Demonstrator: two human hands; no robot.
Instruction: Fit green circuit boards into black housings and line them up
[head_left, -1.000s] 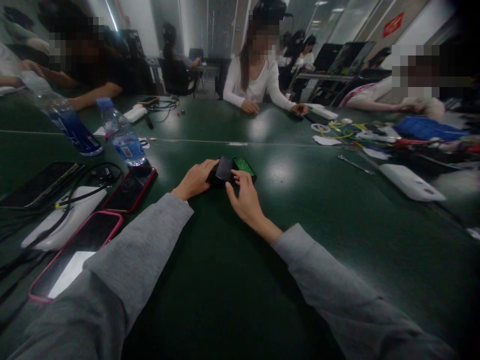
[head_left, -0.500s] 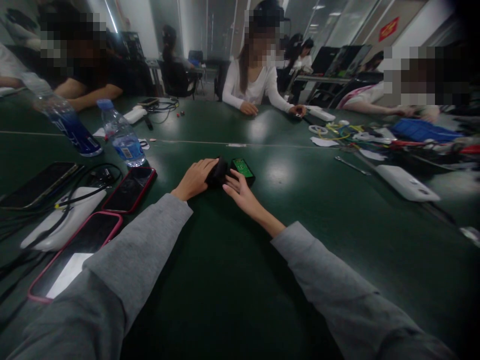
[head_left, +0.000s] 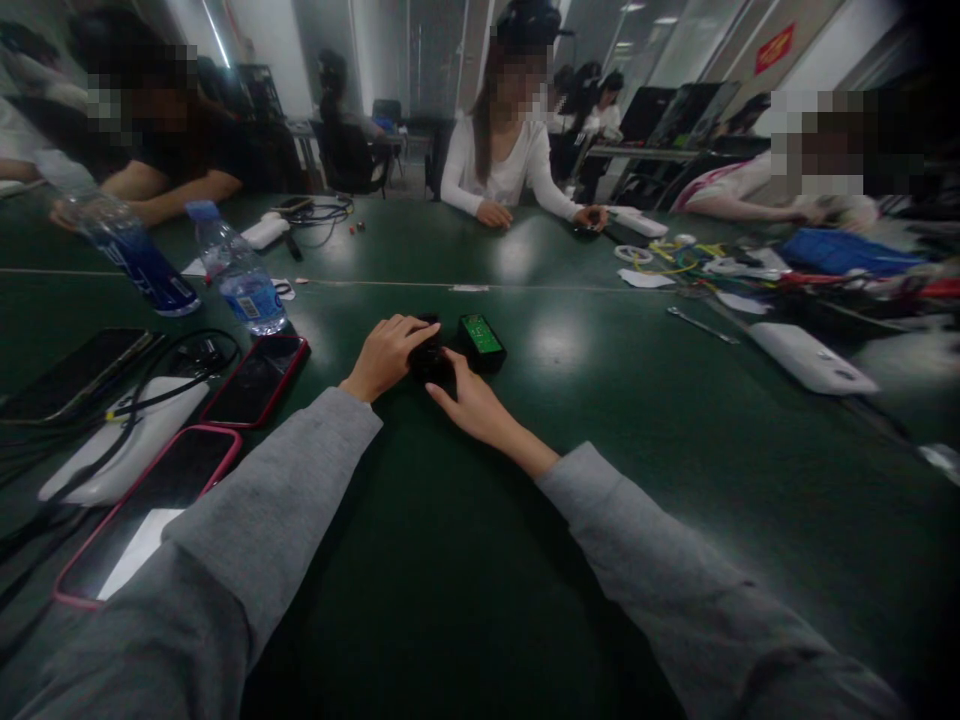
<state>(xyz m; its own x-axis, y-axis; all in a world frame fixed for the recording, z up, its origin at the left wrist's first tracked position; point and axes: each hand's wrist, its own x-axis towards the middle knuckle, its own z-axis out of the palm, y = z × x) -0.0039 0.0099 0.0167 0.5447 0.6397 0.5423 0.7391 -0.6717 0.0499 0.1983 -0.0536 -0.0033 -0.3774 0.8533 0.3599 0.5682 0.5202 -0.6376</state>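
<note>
A dark black casing-like piece lies low on the table between my hands; its exact kind is hard to make out. My left hand grips it from the left, thumb across its top. From the right, my right hand has its fingers against the same piece, with the thumb apart at the near side. Just beyond my right fingers, a small black case sits on the table, a green circuit board showing in its top.
To my left lie phones, including a red-edged phone, a white power strip with cables, and two bottles, one a water bottle. On the right are a wrench, a white power strip and tangled wires. Several people sit opposite.
The black piece has gone from raised and tilted to lower on the table. My right hand has shifted left, away from the case with the circuit board, onto the black piece.
</note>
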